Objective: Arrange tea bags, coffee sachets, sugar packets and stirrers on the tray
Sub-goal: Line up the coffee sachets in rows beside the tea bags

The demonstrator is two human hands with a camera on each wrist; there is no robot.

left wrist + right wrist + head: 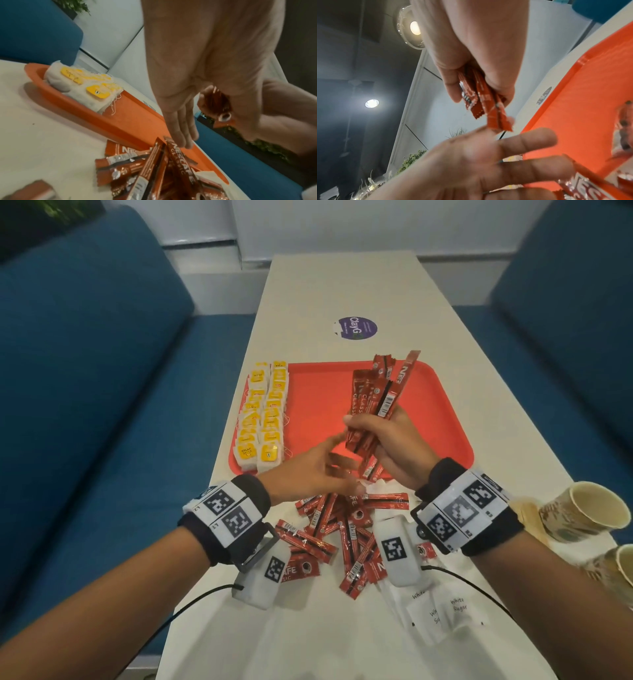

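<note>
A red tray (pixel 428 419) lies on the white table. Tea bags (pixel 263 419) with yellow tags fill its left side in two columns. My right hand (pixel 390 440) grips a bundle of red coffee sachets (pixel 376 395) upright over the tray; the right wrist view shows its fingers curled round the sachets (pixel 484 102). My left hand (pixel 337 463) is spread with straight fingers, its index tip at the bundle's lower end. A loose pile of coffee sachets (pixel 342 535) lies on the table under my wrists. White sugar packets (pixel 445 611) lie near the front edge.
Paper cups (pixel 582 511) lie on their sides at the table's right edge. A round purple sticker (pixel 357 327) sits beyond the tray. Blue sofas flank the table on both sides. The tray's middle and right floor shows bare red.
</note>
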